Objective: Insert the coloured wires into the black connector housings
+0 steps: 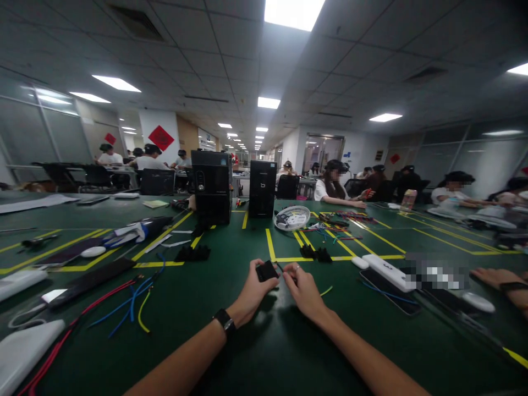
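Over the green table (247,330), my left hand (252,289) grips a small black rectangular block (267,271) between thumb and fingers. A dark watch is strapped round that wrist. Close beside the block, my right hand (303,289) pinches a thin dark stick-like piece (279,266), its tip pointing at the block's right side. Whether the two touch I cannot tell. A short yellow-green wire (326,290) lies just right of my right hand. Left of my hands are several blue wires (134,300), a yellow-green wire (145,312) and long red wires (74,327).
Two black computer towers (262,190) (212,187) stand ahead. A white basket (292,218) sits right of them. Black blocks (193,253) (315,253) lie near yellow tape. A white power bank (388,272) and phones lie right, near another person's hand (497,279). Another person (336,184) sits opposite.
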Available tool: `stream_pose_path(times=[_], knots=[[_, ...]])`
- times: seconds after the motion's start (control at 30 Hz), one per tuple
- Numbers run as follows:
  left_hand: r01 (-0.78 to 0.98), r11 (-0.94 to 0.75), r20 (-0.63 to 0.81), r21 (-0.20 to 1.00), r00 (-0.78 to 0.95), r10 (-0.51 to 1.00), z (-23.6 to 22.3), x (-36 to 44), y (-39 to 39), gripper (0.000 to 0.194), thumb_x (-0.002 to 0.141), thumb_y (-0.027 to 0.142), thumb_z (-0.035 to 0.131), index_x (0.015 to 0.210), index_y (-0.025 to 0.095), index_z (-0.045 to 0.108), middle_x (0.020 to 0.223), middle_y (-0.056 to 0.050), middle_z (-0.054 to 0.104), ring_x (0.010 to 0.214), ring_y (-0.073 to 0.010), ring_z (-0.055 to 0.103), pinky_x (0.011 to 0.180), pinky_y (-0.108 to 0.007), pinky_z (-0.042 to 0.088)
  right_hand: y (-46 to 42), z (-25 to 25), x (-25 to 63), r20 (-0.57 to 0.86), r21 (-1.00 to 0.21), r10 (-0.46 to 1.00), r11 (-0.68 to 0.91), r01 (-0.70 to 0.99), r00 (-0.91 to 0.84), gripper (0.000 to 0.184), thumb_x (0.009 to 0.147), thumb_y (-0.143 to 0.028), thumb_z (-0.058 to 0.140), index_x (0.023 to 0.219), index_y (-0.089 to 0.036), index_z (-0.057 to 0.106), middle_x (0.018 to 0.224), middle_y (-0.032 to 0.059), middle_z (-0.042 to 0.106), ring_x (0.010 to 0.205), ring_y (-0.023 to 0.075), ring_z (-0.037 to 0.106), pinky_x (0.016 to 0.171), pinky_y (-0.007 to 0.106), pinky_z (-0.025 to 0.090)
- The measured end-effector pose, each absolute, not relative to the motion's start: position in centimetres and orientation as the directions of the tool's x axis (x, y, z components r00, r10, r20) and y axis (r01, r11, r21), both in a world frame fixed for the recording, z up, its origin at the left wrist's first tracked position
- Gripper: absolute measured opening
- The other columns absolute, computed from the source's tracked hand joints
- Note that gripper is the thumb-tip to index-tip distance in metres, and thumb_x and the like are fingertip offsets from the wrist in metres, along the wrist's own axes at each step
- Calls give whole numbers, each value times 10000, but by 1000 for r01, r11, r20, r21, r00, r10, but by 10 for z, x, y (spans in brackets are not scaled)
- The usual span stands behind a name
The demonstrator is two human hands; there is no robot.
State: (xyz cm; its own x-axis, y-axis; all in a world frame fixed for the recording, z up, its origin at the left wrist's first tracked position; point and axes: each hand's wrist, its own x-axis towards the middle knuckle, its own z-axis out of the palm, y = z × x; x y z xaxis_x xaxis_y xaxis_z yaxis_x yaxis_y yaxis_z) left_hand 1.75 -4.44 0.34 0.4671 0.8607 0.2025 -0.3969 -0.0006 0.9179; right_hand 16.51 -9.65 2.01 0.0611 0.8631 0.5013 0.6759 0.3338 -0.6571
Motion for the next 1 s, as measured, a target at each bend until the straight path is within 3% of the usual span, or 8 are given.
stream_pose_path(times=[0.27,0.63,1.0], knots=[[-315,-62,193,947,404,894,6,22,-53,441,750,216,612,1076,251,316,1110,-66,595,1004,-185,593,914,-353,427,-98,22,163,470,-727,877,321,607,98,224,900,-367,434,880,-169,537,589,-30,522,543,136,501,531,228,340],[-325,-133,258,936,380,888,10,22,-55,386,776,170,581,1054,263,331,1332,-75,476,1174,-165,500,1027,-351,321,-95,20,165,348,-843,933,266,467,97,274,890,-415,433,818,-169,528,586,-49,459,510,107,407,502,215,317],[-333,-86,227,939,415,881,4,25,-54,402,787,190,572,1078,278,309,1318,-64,474,1130,-151,534,989,-333,376,-96,17,164,359,-848,927,277,452,106,281,883,-422,448,837,-160,539,603,-40,481,539,108,433,514,208,330]])
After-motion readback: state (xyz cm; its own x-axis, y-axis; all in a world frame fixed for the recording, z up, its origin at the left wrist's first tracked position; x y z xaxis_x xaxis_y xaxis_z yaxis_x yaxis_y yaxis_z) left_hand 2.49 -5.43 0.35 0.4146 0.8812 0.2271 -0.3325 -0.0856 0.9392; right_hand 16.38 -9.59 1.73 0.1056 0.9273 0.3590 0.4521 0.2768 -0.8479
